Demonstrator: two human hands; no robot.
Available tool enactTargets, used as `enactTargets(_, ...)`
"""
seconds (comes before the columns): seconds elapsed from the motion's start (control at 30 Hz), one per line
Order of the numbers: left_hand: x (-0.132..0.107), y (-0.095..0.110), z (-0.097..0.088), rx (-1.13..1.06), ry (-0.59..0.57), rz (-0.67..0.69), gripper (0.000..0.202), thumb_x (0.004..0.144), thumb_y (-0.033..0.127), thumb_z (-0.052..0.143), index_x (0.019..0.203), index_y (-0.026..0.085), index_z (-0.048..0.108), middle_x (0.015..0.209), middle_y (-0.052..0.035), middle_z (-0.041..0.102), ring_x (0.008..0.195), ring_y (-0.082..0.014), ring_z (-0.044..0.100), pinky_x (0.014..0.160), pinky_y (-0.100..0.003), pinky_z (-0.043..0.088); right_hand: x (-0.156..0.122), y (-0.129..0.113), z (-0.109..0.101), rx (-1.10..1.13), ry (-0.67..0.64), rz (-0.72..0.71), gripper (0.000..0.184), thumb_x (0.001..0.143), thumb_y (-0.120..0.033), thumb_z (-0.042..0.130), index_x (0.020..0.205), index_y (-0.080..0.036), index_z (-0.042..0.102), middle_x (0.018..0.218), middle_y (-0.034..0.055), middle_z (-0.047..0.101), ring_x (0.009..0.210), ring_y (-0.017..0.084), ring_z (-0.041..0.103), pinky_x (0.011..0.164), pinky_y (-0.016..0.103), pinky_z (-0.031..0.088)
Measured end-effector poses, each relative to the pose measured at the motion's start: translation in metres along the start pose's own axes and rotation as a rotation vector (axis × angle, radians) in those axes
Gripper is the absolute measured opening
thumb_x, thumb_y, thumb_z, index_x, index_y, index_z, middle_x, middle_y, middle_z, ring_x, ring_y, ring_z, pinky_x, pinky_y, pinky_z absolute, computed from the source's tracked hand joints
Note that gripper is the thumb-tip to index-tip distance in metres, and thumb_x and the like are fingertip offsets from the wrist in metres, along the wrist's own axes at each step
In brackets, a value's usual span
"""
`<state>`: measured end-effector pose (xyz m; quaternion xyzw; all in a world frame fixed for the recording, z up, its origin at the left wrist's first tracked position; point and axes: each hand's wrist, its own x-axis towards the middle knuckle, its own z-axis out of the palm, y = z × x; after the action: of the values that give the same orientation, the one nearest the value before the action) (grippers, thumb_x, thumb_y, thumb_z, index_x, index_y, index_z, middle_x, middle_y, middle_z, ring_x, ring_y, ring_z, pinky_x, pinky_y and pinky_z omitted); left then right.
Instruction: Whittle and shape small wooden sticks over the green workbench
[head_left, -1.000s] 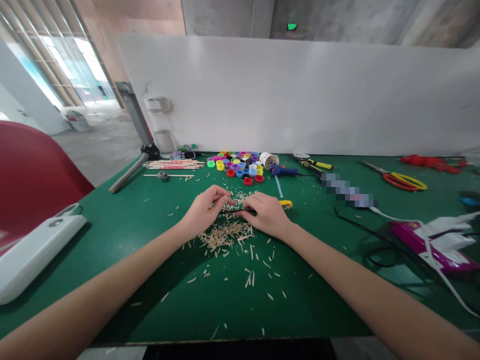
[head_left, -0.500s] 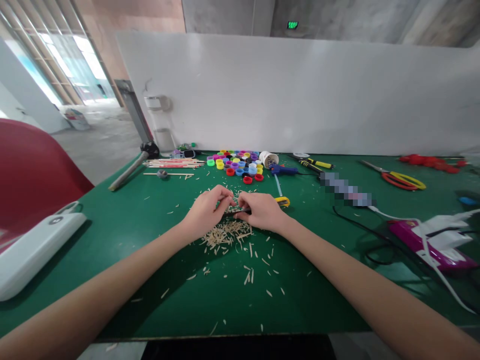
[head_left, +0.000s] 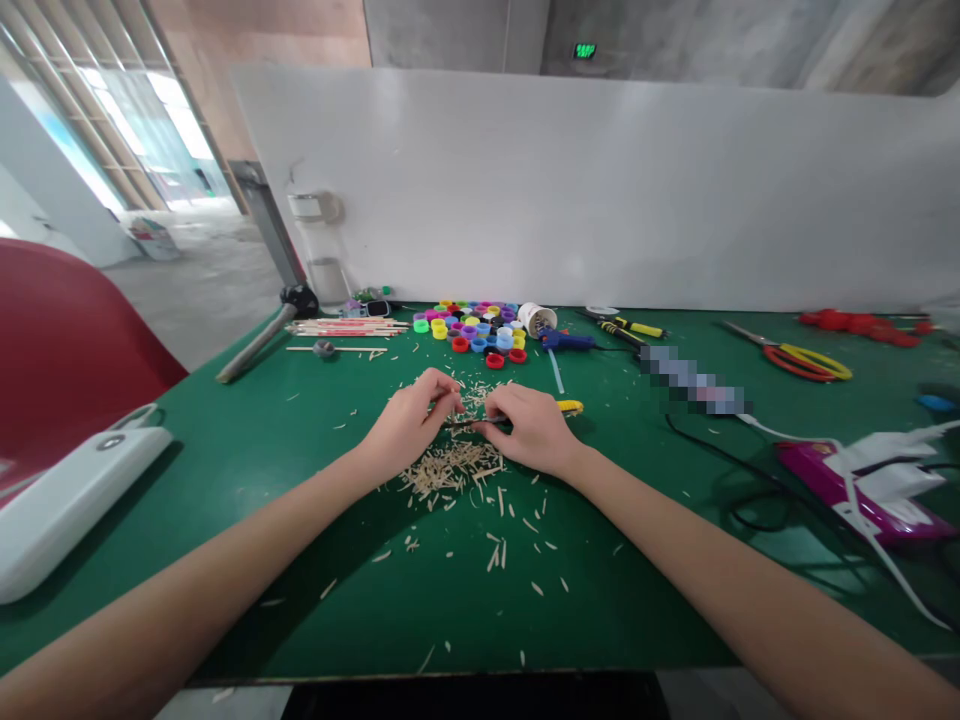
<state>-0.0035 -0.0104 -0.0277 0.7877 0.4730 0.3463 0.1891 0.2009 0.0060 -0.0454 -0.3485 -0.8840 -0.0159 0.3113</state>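
Observation:
My right hand (head_left: 531, 425) is closed around a utility knife (head_left: 571, 407). Its yellow handle end sticks out past the hand, and the dark, thin blade side points left toward my other hand. With thumb and fingers pinched together, my left hand (head_left: 409, 425) is close to the blade. Whatever lies in that pinch is too small and hidden to name. Pale wood shavings (head_left: 450, 468) are heaped below both hands, with more scattered over the green table (head_left: 322, 590).
Behind the hands are colourful bottle caps (head_left: 480, 344), a tipped white cup (head_left: 537, 320) and a blue glue gun (head_left: 568, 340). Thin sticks (head_left: 349, 328) and a hammer (head_left: 259, 340) lie at left. Scissors (head_left: 806, 360) and a magenta power strip (head_left: 885, 500) lie at right.
My right hand has shifted slightly right with the knife, whose yellow end now sits at a different tilt. My left hand has edged slightly left.

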Motion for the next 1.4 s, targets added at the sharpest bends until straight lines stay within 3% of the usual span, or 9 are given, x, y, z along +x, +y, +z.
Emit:
enactTargets(0.2,0.001,0.001,-0.001,0.012,0.035,-0.004,0.007,0.091,0.029,0.044,0.09,0.023,0.046,0.081,0.0006,0.071,0.075,-0.0156,0.066,0.064,-0.029,0.045,0.001,0.001,0.001,0.023,0.026,0.028,0.02,0.085,-0.035,0.053,0.073,-0.021,0.044,0.068,-0.0013,0.054,0.066,0.012,0.045,0.059,0.027,0.028)
enactTargets(0.3,0.001,0.004,-0.001,0.017,0.035,-0.006,0.007,0.091,0.029,0.044,0.088,0.023,0.046,0.08,0.0007,0.071,0.073,-0.0153,0.066,0.064,-0.029,0.045,0.004,0.003,0.0,0.061,-0.051,0.082,0.022,0.081,-0.038,0.058,0.075,-0.022,0.045,0.069,-0.0022,0.056,0.064,0.012,0.047,0.056,0.027,0.026)
enactTargets(0.47,-0.001,0.009,0.002,0.102,0.009,0.049,0.005,0.09,0.024,0.044,0.088,0.023,0.048,0.083,0.0008,0.071,0.076,-0.0159,0.065,0.067,-0.03,0.045,0.007,0.004,0.001,0.042,-0.158,0.025,0.021,0.081,-0.036,0.059,0.076,-0.022,0.046,0.07,-0.003,0.056,0.063,0.011,0.047,0.053,0.026,0.023)
enactTargets(0.7,0.001,0.002,-0.002,0.022,0.047,-0.008,0.007,0.091,0.028,0.045,0.086,0.023,0.046,0.08,0.0025,0.071,0.072,-0.0138,0.065,0.059,-0.026,0.043,0.002,0.003,0.001,0.017,-0.03,-0.013,0.022,0.083,-0.035,0.058,0.074,-0.021,0.043,0.068,-0.0027,0.051,0.063,0.011,0.043,0.056,0.026,0.026)
enactTargets(0.9,0.002,0.003,-0.001,0.012,0.044,0.012,0.005,0.09,0.026,0.046,0.086,0.023,0.047,0.078,0.0025,0.071,0.073,-0.0133,0.066,0.061,-0.026,0.044,0.0,0.004,0.004,-0.029,0.053,-0.071,0.023,0.087,-0.032,0.051,0.071,-0.021,0.039,0.066,-0.0012,0.048,0.063,0.012,0.04,0.058,0.027,0.027)
enactTargets(1.27,-0.001,0.01,0.004,0.073,0.055,-0.003,0.006,0.088,0.027,0.047,0.085,0.023,0.049,0.08,0.0009,0.072,0.076,-0.0161,0.067,0.066,-0.029,0.046,0.009,0.003,0.002,-0.004,-0.163,0.004,0.02,0.082,-0.034,0.057,0.077,-0.022,0.042,0.069,-0.0023,0.052,0.062,0.011,0.043,0.052,0.026,0.022)
enactTargets(1.4,-0.001,0.01,0.004,0.075,0.059,-0.005,0.007,0.088,0.028,0.047,0.086,0.023,0.051,0.08,0.0015,0.072,0.076,-0.0157,0.066,0.065,-0.028,0.046,0.007,0.003,0.003,-0.036,-0.16,-0.018,0.019,0.082,-0.034,0.056,0.078,-0.022,0.043,0.069,-0.0021,0.052,0.062,0.012,0.043,0.052,0.026,0.021)
